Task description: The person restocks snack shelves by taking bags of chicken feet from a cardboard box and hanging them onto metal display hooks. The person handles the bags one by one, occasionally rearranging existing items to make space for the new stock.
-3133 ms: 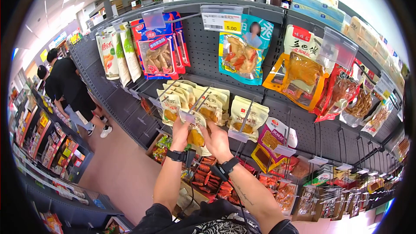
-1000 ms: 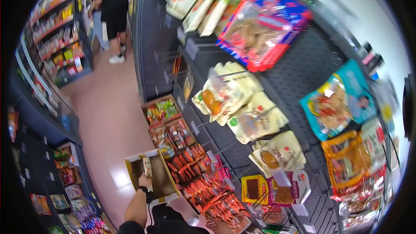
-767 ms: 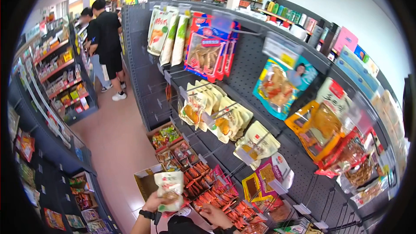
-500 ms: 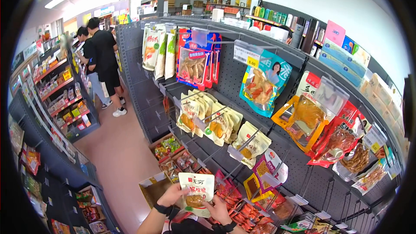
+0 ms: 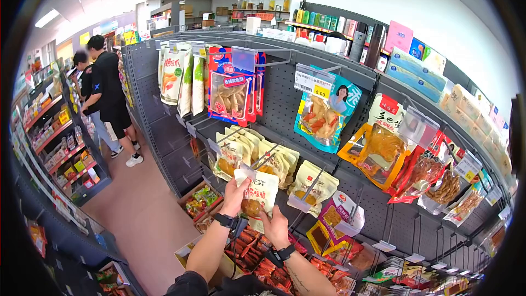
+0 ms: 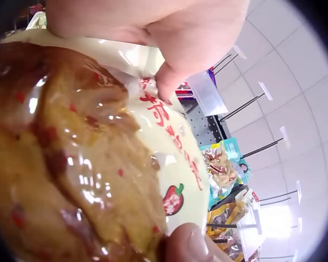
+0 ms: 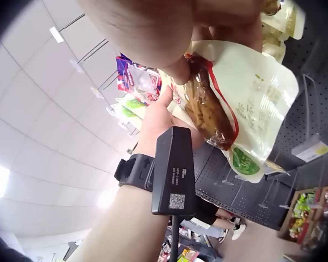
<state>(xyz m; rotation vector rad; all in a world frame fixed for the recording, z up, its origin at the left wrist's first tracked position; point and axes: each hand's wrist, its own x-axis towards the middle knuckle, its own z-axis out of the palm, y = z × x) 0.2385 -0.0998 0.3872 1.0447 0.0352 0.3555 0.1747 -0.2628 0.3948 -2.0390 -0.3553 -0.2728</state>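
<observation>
Both hands hold one cream snack pouch point(image 5: 259, 193) with red lettering and a clear window, up against the hook of the middle row. My left hand point(image 5: 234, 197) pinches its upper left side near the clear tag. At its lower right edge, my right hand point(image 5: 275, 227) grips it between thumb and fingers. The left wrist view shows the pouch point(image 6: 175, 147) close up, brown food behind the window. In the right wrist view the pouch's back point(image 7: 257, 93) shows. Matching pouches point(image 5: 278, 159) hang just behind it. Whether the hook passes through the pouch cannot be told.
A teal pouch point(image 5: 327, 111) and orange-framed pouches point(image 5: 378, 151) hang higher to the right. Bare hooks project at lower right. Boxes of red packets point(image 5: 249, 246) and an open carton point(image 5: 183, 253) stand below. Two people stand in the aisle at left.
The pouch and both hands have risen from above the low boxes to the middle row of hooks. Earlier, my left hand brought the pouch up from the carton. The head view has shifted right.
</observation>
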